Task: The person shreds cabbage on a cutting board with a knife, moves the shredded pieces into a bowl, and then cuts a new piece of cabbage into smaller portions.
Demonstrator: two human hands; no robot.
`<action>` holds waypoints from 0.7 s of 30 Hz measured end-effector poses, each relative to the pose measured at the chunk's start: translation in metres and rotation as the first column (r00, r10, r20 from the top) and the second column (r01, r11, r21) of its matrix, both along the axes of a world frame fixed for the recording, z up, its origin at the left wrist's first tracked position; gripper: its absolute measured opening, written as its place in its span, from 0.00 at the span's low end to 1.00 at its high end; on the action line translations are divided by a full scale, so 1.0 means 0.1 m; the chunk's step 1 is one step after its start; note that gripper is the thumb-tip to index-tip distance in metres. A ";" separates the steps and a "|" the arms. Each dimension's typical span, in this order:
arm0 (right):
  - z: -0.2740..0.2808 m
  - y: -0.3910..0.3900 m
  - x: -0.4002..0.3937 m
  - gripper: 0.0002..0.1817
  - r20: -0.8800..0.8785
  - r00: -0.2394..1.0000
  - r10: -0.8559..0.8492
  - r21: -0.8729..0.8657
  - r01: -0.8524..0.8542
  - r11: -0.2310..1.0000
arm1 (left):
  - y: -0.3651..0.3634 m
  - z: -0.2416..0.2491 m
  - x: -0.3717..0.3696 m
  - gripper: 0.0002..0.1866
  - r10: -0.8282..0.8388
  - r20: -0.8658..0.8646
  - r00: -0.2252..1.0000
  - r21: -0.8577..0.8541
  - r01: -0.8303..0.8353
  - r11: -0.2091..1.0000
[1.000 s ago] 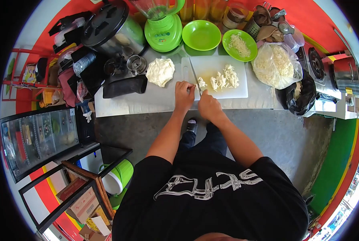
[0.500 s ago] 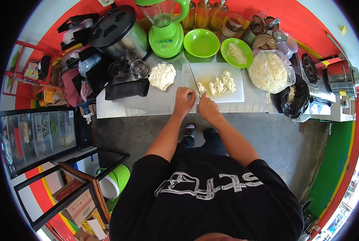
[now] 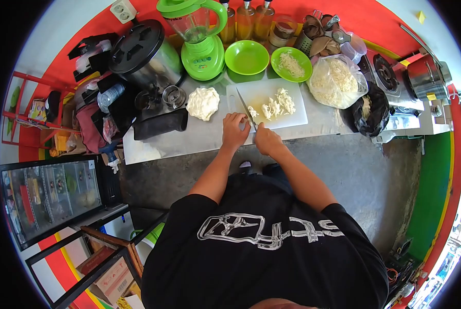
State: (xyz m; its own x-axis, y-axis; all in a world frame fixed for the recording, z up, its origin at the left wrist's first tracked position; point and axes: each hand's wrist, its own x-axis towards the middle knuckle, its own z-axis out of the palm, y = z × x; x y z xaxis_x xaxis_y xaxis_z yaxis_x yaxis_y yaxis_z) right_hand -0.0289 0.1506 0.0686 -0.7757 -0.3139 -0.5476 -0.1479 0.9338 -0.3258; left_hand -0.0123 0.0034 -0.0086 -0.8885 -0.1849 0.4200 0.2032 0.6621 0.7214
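Observation:
My right hand [image 3: 268,140] is closed around the handle of a kitchen knife [image 3: 245,105]. The blade points away from me over the left part of a white cutting board [image 3: 296,117]. My left hand [image 3: 234,131] is at the board's near left edge, beside the blade, with its fingers curled; what they hold, if anything, is hidden. Chopped white pieces [image 3: 279,104], perhaps mushroom, lie on the board to the right of the knife, and a small bit [image 3: 252,111] lies close to the blade. Left of the board sits a pale ruffled clump [image 3: 203,103], perhaps oyster mushroom.
Behind the board stand a green blender [image 3: 203,56], a green bowl [image 3: 247,57] and a green plate [image 3: 305,66] with white shreds. A plastic bag [image 3: 338,82] of shreds and a black bag [image 3: 369,116] are at right. A black pouch [image 3: 161,123] lies at left.
The view has shifted and turned slightly. The knife's tip has swung left, so the blade now slants away from the chopped pieces. Both hands stay close together at the board's near edge.

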 end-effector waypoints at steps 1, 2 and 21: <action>0.00 0.01 -0.01 0.15 0.000 1.000 -0.002 -0.011 0.002 1.000 | 0.00 0.01 0.00 0.08 0.004 0.002 1.000 -0.003 -0.004 1.000; -0.01 0.01 -0.01 0.14 0.000 1.000 -0.005 -0.024 0.005 1.000 | 0.01 0.02 0.01 0.08 0.001 0.001 1.000 -0.003 -0.001 1.000; -0.13 -0.09 0.06 0.16 -0.084 0.996 -0.026 0.015 0.028 1.000 | -0.01 -0.08 -0.03 0.05 0.014 0.031 0.999 0.051 -0.015 0.999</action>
